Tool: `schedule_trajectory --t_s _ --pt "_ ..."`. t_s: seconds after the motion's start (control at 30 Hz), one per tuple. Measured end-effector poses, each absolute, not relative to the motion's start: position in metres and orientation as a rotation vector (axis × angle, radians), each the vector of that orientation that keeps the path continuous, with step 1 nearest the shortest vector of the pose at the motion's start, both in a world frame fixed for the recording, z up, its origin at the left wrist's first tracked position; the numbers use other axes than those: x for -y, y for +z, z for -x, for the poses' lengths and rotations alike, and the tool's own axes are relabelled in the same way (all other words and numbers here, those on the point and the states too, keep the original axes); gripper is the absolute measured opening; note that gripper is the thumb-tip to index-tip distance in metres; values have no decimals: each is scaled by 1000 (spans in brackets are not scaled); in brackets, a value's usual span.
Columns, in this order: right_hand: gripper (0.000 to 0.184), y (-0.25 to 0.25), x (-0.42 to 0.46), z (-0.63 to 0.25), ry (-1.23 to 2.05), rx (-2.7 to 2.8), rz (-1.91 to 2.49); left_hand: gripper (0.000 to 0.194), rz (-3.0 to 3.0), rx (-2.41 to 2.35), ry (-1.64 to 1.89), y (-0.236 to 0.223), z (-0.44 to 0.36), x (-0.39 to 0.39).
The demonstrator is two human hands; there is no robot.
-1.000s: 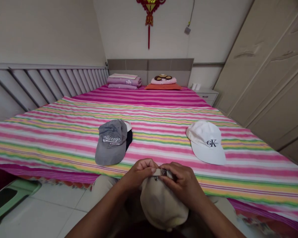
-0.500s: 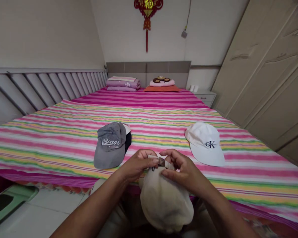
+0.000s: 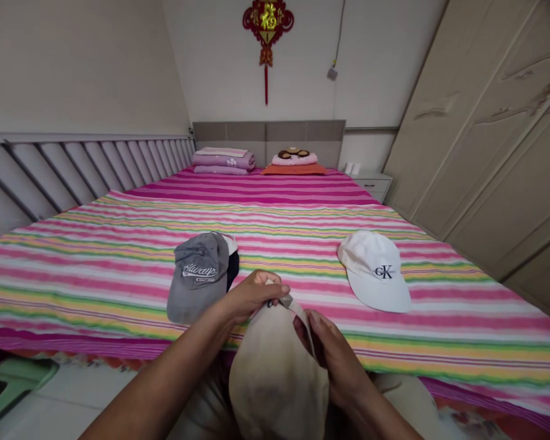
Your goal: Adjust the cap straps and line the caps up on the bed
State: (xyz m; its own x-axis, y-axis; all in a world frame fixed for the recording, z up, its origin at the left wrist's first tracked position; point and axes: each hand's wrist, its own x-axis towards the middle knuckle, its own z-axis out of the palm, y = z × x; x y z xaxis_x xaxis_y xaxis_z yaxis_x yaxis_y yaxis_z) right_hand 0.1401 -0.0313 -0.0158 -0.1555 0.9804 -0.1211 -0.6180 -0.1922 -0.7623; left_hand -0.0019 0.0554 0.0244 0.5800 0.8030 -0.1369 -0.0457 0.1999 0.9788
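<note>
A beige cap (image 3: 279, 366) hangs over my lap at the bed's front edge, its back opening and strap facing up. My left hand (image 3: 259, 293) pinches the strap beside its metal buckle (image 3: 285, 300). Lower on the right, my right hand (image 3: 332, 351) grips the cap's edge near the strap's other end, with some fingertips hidden inside the opening. A grey cap (image 3: 199, 275) with white lettering lies left of my hands, partly covering a dark and white cap (image 3: 232, 260). To the right rests a white cap (image 3: 373, 269) with black letters.
The bed has a striped sheet (image 3: 293, 220). Folded purple bedding (image 3: 224, 162) and a pink pillow (image 3: 296, 159) sit by the headboard (image 3: 302, 133). A slatted rail (image 3: 96, 165) runs along the left. A green stool (image 3: 18, 385) stands lower left; a wardrobe (image 3: 481, 134) is at right.
My right hand has moved from the buckle down along the strap to the cap's right edge. The cap has turned and the strap is now spread in a loop. My left hand stays by the buckle.
</note>
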Motion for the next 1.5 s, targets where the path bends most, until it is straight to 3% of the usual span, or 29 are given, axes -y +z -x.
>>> schedule_trajectory --t_s 0.13,0.23,0.6,1.1,1.27,1.5 --pt "37 -13 30 -153 1822 849 713 34 -1045 -612 703 24 19 -58" --pt "27 -7 27 -161 1930 1005 717 34 -983 -506 707 29 32 -66" --pt "24 -3 30 -160 1789 834 677 31 -1063 -517 592 16 30 -50" --pt "21 12 33 -162 1341 1405 1118 24 -957 -500 589 -13 29 -25" --pt "7 18 36 -161 977 1720 1235 21 -882 -516 618 -16 24 -20" --pt "25 23 37 -160 789 1982 1158 18 -900 -582 605 -16 20 -16"
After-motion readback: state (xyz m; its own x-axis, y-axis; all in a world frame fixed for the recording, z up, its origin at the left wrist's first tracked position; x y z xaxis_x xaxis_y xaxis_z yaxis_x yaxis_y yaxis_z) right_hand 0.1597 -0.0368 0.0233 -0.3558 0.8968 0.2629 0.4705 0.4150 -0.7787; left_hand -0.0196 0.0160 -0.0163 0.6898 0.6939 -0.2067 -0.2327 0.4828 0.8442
